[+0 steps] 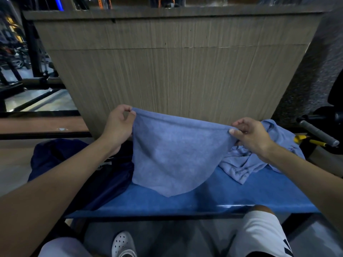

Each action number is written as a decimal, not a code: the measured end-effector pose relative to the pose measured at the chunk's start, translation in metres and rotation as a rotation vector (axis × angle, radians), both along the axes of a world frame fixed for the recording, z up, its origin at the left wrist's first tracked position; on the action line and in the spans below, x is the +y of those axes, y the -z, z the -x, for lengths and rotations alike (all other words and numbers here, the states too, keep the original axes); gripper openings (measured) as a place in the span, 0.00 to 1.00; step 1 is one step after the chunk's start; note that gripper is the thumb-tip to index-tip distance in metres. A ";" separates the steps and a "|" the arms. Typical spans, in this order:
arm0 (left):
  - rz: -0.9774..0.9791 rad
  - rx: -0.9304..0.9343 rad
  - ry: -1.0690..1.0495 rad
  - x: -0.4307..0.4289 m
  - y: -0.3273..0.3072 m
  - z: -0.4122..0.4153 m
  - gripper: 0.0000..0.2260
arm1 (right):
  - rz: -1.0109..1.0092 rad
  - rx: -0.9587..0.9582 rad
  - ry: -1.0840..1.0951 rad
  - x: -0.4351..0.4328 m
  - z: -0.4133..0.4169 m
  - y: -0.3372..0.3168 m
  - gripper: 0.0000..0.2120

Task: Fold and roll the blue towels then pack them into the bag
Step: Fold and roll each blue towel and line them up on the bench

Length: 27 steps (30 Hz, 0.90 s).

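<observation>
A light blue towel (172, 154) hangs in the air over the blue bench (213, 197), its lower tip touching the padding. My left hand (118, 127) pinches its upper left corner and my right hand (250, 134) pinches its upper right edge, so the top edge is stretched between them. A second light blue towel (246, 164) lies crumpled on the right part of the bench, behind my right hand. The dark navy bag (74, 160) lies slumped on the left end of the bench, partly under my left forearm.
A wood-grain panel (176, 71) rises directly behind the bench. A grey-handled bar with yellow parts (315, 134) sticks out at the right. Gym frames (27, 80) stand at the left. My knees in white shorts and a white clog (123, 245) are below the bench.
</observation>
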<state>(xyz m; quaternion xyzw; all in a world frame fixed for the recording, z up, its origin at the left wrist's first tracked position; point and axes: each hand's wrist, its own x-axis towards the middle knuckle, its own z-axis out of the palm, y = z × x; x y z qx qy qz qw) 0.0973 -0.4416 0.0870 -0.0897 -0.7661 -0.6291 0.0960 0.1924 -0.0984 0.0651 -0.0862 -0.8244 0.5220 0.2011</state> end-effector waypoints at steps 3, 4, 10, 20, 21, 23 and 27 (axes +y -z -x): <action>-0.009 -0.022 0.002 0.001 -0.001 0.000 0.06 | 0.049 -0.010 0.022 0.000 -0.003 -0.003 0.02; -0.023 -0.048 0.009 0.001 -0.002 0.000 0.06 | 0.098 -0.015 0.027 0.001 -0.005 -0.005 0.02; -0.045 -0.125 0.016 -0.002 0.001 0.002 0.08 | 0.552 -0.031 -0.108 0.001 -0.012 -0.029 0.06; -0.101 -0.128 0.034 -0.005 -0.010 -0.001 0.05 | 0.011 0.020 -0.062 0.000 -0.004 -0.032 0.19; -0.101 -0.125 0.053 -0.005 -0.011 -0.001 0.04 | -0.013 0.042 -0.048 0.001 -0.002 -0.031 0.15; -0.083 -0.095 0.142 -0.006 -0.010 -0.004 0.07 | -0.025 0.064 -0.020 0.002 -0.001 -0.029 0.09; 0.000 -0.010 0.254 -0.007 -0.005 -0.007 0.20 | -0.016 0.110 0.013 0.007 0.002 -0.025 0.04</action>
